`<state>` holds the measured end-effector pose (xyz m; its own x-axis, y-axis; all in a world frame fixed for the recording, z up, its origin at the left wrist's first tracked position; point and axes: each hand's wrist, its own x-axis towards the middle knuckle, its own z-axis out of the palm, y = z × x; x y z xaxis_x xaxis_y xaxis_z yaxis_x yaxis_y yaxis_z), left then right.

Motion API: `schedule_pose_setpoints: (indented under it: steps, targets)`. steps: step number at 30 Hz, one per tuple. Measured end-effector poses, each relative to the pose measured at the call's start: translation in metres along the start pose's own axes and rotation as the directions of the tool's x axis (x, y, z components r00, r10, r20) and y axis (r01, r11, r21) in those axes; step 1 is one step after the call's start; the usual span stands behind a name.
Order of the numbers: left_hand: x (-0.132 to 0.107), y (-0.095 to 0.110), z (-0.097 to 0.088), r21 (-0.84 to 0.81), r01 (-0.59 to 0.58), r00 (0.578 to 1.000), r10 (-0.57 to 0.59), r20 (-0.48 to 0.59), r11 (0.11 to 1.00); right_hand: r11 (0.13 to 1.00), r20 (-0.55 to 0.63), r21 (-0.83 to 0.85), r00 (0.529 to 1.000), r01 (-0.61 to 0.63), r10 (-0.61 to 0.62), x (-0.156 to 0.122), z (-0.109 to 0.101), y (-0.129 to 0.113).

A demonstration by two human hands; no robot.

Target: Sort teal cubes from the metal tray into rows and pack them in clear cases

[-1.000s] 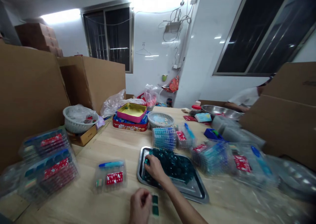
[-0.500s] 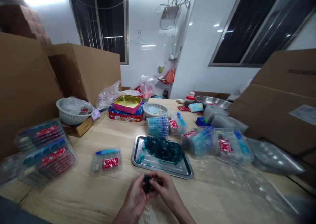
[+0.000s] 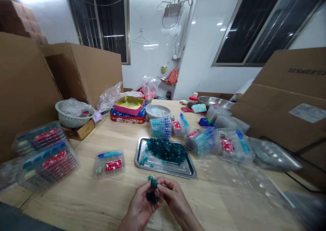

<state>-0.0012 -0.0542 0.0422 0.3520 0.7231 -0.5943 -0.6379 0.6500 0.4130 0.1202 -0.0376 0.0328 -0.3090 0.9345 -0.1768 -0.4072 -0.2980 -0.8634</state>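
My left hand [image 3: 142,203] is cupped, holding several dark teal translucent pieces [image 3: 151,197] in its palm, with a small teal piece between its thumb and fingers. My right hand [image 3: 171,192] pinches a green-teal translucent piece [image 3: 154,183] just above that palm. Beyond both hands lies a metal tray [image 3: 163,171] with a heap of similar teal pieces [image 3: 166,151] and a few loose ones at its left. Left of the hands sits a clear plastic blister tray [image 3: 110,163] with a blue pen, a red patterned item and a small pale block.
Stacks of filled clear trays stand at left [image 3: 51,163] and behind the metal tray [image 3: 160,127]. A pink tin [image 3: 129,105], white baskets [image 3: 75,119] and a steel bowl [image 3: 216,102] are farther back. Cardboard boxes [image 3: 285,98] flank the table; plastic film lies at right.
My hands have parted slightly, with teal pieces now showing at the fingertips above the left palm. The whole view has shifted a little.
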Motion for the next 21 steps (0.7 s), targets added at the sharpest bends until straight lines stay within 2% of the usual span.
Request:
schedule_pose_setpoints:
  steps: [3, 6, 9, 11, 15, 17, 21]
  targets:
    - [-0.002, -0.001, -0.003, 0.128, -0.133, 0.990, 0.138, -0.036, 0.983, 1.000, 0.014, -0.015, 1.000, -0.013, 0.013, 0.001, -0.002, 0.000]
    - [-0.005, 0.006, -0.005, 0.270, -0.275, 0.956, 0.291, -0.020, 0.923, 0.999, -0.016, -0.016, 0.999, -0.036, 0.036, 0.003, -0.003, 0.000]
    - [-0.008, 0.018, -0.005, 0.362, -0.322, 0.944, 0.325, 0.054, 0.875, 0.998, -0.028, 0.019, 0.998, -0.058, 0.059, 0.006, 0.000, -0.002]
    - [-0.008, 0.027, -0.004, 0.401, -0.320, 0.946, 0.313, 0.084, 0.859, 0.998, -0.026, 0.036, 0.998, -0.059, 0.060, 0.009, 0.004, -0.004]
    - [-0.004, 0.041, -0.005, 0.470, -0.258, 0.965, 0.250, 0.080, 0.844, 1.000, 0.012, -0.007, 1.000, -0.028, 0.028, 0.016, 0.006, -0.006]
    - [0.002, 0.045, -0.009, 0.519, -0.239, 0.969, 0.235, 0.075, 0.821, 0.997, 0.019, -0.082, 1.000, 0.003, -0.001, 0.022, 0.003, -0.002]
    - [0.014, 0.045, -0.025, 0.692, -0.172, 0.970, 0.241, -0.003, 0.701, 0.946, 0.024, -0.323, 1.000, 0.017, -0.010, 0.032, -0.007, 0.016]
